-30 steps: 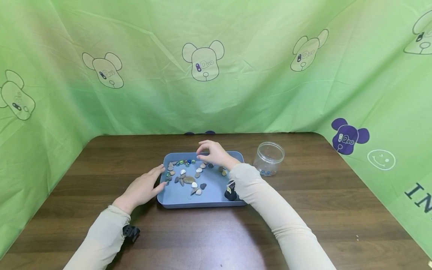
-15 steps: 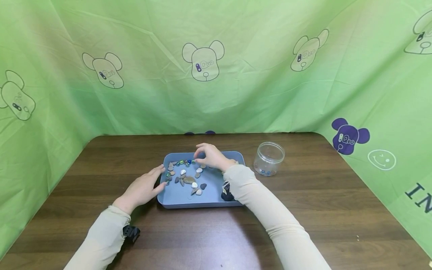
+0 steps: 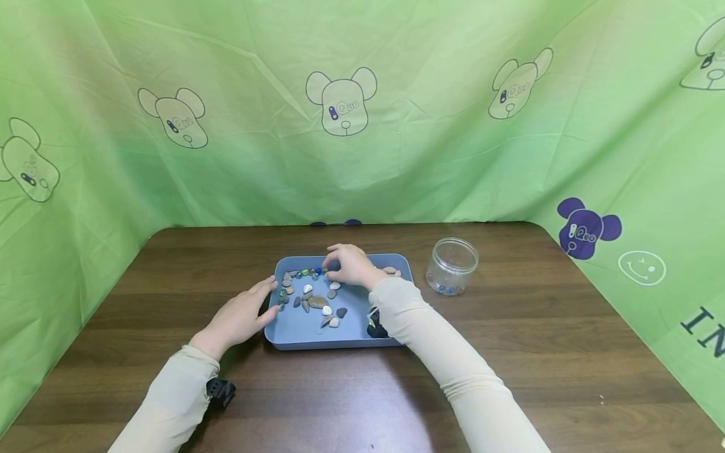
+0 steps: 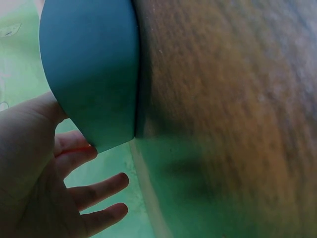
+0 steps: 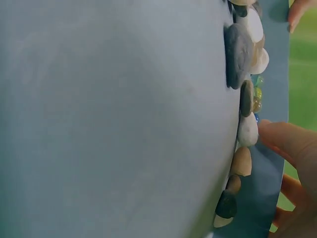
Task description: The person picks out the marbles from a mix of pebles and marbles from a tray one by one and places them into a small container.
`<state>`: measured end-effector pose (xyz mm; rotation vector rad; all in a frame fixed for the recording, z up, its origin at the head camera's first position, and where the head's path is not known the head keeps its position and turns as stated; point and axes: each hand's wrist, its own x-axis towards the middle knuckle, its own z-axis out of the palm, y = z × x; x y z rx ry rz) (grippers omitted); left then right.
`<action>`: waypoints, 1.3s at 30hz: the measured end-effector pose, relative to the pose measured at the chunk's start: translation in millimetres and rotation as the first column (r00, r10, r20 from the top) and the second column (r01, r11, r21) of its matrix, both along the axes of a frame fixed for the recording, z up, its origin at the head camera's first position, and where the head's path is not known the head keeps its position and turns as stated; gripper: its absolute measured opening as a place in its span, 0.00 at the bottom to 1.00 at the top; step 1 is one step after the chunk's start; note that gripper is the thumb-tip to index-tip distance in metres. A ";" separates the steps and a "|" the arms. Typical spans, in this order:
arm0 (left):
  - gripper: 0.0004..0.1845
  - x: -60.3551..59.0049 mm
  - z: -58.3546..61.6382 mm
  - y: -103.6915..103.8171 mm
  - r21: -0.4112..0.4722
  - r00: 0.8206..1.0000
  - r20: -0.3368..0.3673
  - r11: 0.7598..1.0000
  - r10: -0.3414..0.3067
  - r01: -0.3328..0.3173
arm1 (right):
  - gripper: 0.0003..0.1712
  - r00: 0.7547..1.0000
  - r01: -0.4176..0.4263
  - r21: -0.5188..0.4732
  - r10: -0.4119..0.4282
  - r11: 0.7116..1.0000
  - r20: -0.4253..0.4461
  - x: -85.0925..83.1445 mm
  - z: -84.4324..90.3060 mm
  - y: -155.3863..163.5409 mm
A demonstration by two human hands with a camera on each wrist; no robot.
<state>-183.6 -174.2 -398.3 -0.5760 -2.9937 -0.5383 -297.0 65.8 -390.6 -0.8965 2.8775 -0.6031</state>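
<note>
A blue tray (image 3: 306, 345) holds pebbles and glass marbles. My left hand (image 3: 240, 316) rests at its left rim, fingers loosely spread; in the left wrist view the thumb crosses the rim of the tray wall (image 4: 94, 64). Over the tray's back part, my right hand (image 3: 352, 265) reaches down with bent fingers and thumb and index apart. Its fingertips are right at the row of marbles (image 3: 306, 272). In the right wrist view the thumb (image 5: 280, 134) sits beside a white pebble (image 5: 247, 130) and a blue marble (image 5: 257, 118). The right palm hides some pebbles.
A clear round jar (image 3: 452, 267) with a few blue marbles at its bottom stands right of the tray on the wooden table (image 3: 317, 402). A green printed cloth (image 3: 408, 163) hangs behind and at both sides. Small pale specks (image 3: 601, 399) lie on the right of the table.
My right hand has moved left and lower, toward the marbles at the back of the tray, uncovering pebbles at the back right. The left hand has stayed in place.
</note>
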 end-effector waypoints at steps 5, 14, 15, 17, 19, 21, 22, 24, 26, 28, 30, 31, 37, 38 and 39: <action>0.29 -0.1 0.5 0.2 -0.003 1.000 0.007 1.000 0.005 -0.005 | 0.13 1.000 0.021 0.026 -0.021 0.999 0.010 0.6 -0.9 -2.1; 0.28 0.0 1.5 0.8 0.003 1.000 0.011 1.000 0.006 -0.006 | 0.11 0.999 0.036 0.033 -0.036 0.999 -0.002 -0.2 -1.3 -3.8; 0.28 0.0 1.5 0.8 0.002 1.000 0.010 1.000 0.005 -0.005 | 0.10 0.999 0.038 0.041 -0.038 0.998 0.000 -0.2 -1.4 -4.1; 0.28 0.0 1.4 0.7 0.002 1.000 0.008 1.000 0.005 -0.005 | 0.09 0.999 0.040 0.056 -0.040 0.998 0.004 0.0 -2.0 -4.4; 0.28 -0.1 1.1 0.6 0.001 1.000 0.007 1.000 0.003 -0.003 | 0.08 0.999 0.039 0.072 -0.040 0.997 0.009 0.0 -2.6 -4.6; 0.28 -0.2 0.9 0.4 0.000 1.000 0.007 1.000 0.002 -0.002 | 0.08 0.999 0.036 0.073 -0.037 0.997 0.006 0.1 -2.7 -4.5; 0.28 -0.3 0.7 0.3 0.000 1.000 0.008 1.000 0.002 -0.002 | 0.08 0.999 0.033 0.064 -0.034 0.997 0.003 0.1 -2.5 -4.4; 0.29 -0.4 0.5 0.1 0.000 1.000 0.010 1.000 0.003 -0.003 | 0.07 1.000 0.027 0.042 -0.027 0.999 -0.003 0.1 -1.7 -4.2; 0.28 -0.6 0.3 -0.1 0.000 1.000 0.009 1.000 0.005 -0.005 | 0.06 1.000 0.021 0.028 -0.020 0.999 -0.012 -0.1 -0.7 -4.0; 0.28 -0.8 0.1 -0.3 -0.001 1.000 0.007 1.000 0.006 -0.006 | 0.06 1.000 0.013 0.026 -0.013 1.000 -0.017 -0.1 -0.1 -3.8; 0.28 -0.9 -0.1 -0.4 -0.004 1.000 0.005 1.000 0.005 -0.005 | 0.07 1.000 0.011 0.042 -0.011 0.999 -0.014 0.0 -0.1 -3.5; 0.28 -0.9 -0.1 -0.4 -0.004 1.000 0.005 1.000 0.004 -0.004 | 0.08 1.000 0.011 0.054 -0.010 0.998 -0.015 0.0 -0.2 -3.5; 0.29 -0.2 0.1 0.1 0.001 1.000 0.008 1.000 0.005 -0.005 | 0.10 1.000 0.031 0.090 -0.030 0.995 -0.006 0.4 -1.5 -3.9; 0.29 -0.1 0.0 0.2 0.000 1.000 0.007 1.000 0.005 -0.005 | 0.10 0.999 0.035 0.090 -0.035 0.995 -0.004 0.6 -1.6 -3.9; 0.29 -0.1 -0.1 0.2 -0.002 1.000 0.007 1.000 0.005 -0.005 | 0.10 0.999 0.038 0.093 -0.038 0.995 -0.004 0.8 -1.7 -3.9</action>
